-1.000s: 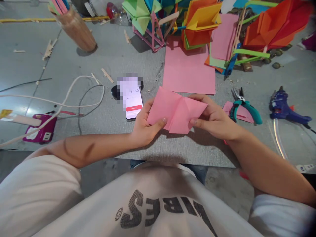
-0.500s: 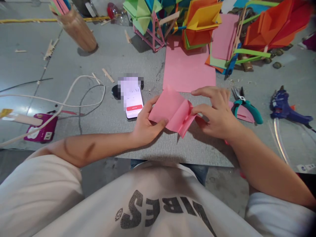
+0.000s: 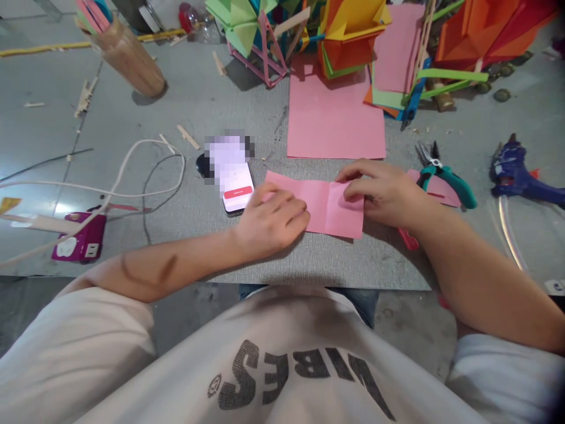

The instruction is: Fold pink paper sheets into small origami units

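A folded sheet of pink paper (image 3: 316, 206) lies nearly flat on the grey table, with a vertical crease right of its middle. My left hand (image 3: 276, 217) rests palm down across the paper's left part, fingers laid over it. At the upper right edge, my right hand (image 3: 375, 191) has its bent fingers on the paper; the hand hides part of that edge. A larger pink sheet (image 3: 335, 126) lies just beyond. Left of my left hand is a phone (image 3: 238, 194) with a lit screen.
Teal-handled pliers (image 3: 454, 184) lie right of my right hand on pink scraps, with a blue glue gun (image 3: 514, 168) farther right. Colourful folded-paper pieces (image 3: 353, 35) stand at the back. At left are a wooden cup (image 3: 132, 62), a white cable (image 3: 128, 156) and a purple power adapter (image 3: 82, 244).
The pink paper has gone from raised and tilted to nearly flat on the table. My left hand has moved from gripping its edge to lying on top, and my right fingers have shifted along its right part.
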Tool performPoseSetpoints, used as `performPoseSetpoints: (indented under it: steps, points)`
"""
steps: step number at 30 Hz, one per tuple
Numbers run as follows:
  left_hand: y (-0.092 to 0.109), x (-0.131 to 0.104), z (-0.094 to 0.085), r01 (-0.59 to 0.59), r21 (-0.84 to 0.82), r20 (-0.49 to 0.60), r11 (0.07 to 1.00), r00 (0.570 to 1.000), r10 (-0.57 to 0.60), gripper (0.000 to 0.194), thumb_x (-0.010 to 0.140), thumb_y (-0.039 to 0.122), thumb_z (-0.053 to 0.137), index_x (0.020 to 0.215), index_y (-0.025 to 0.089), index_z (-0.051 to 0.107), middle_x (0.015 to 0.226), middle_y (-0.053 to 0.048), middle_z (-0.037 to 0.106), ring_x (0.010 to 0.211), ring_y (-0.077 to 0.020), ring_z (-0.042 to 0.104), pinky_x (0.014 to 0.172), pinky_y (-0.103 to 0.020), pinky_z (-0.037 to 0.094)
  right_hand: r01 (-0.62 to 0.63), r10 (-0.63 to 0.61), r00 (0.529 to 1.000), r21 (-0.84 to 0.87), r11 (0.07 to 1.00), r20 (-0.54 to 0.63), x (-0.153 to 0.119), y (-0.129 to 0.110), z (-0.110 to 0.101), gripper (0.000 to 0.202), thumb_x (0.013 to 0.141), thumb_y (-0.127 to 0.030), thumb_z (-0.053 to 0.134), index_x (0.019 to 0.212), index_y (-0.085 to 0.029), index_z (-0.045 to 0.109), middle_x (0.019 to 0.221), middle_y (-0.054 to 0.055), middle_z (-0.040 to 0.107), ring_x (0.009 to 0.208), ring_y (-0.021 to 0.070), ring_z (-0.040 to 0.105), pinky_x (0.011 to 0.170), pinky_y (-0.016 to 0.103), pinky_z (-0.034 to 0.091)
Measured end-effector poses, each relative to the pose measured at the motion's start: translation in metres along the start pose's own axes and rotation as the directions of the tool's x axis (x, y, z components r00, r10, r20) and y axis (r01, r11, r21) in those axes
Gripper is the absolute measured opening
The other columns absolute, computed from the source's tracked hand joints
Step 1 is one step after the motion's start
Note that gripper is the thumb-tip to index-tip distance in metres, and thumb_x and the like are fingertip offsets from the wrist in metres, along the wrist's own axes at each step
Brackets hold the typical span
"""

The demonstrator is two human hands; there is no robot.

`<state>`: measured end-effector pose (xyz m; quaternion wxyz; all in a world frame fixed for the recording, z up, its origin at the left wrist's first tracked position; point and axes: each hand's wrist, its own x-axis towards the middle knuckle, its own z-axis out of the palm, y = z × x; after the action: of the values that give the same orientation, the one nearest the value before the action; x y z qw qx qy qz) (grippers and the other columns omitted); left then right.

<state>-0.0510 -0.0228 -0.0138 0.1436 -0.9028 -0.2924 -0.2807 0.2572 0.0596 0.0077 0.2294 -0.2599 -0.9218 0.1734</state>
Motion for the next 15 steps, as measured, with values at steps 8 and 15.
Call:
performPoseSetpoints:
  steps: [8, 15]
  points:
    - [0.017, 0.002, -0.004, -0.041, -0.182, 0.348, 0.982, 0.932, 0.103, 0.029, 0.115, 0.021, 0.055, 0.136, 0.011, 0.072, 0.130, -0.018, 0.079, 0.114, -0.0292, 0.070, 0.096, -0.045, 0.061, -0.175, 0.152, 0.973, 0.131, 0.976, 0.173, -0.005, 0.008, -0.021, 0.035, 0.090, -0.012, 0.055, 0.102, -0.028, 0.084, 0.131, 0.007, 0.086, 0.119, 0.0304, 0.082, 0.107, 0.051, 0.062]
    - [0.015, 0.004, -0.007, -0.023, -0.189, 0.409, 0.982, 0.907, 0.100, 0.041, 0.116, 0.036, 0.056, 0.147, 0.011, 0.069, 0.139, -0.018, 0.075, 0.119, -0.0343, 0.067, 0.103, -0.051, 0.056, -0.473, 0.476, 0.875, -0.047, 0.880, 0.093, 0.002, -0.007, -0.019, 0.046, 0.101, -0.050, 0.070, 0.130, -0.017, 0.081, 0.115, 0.018, 0.086, 0.099, 0.0357, 0.080, 0.095, 0.053, 0.061]
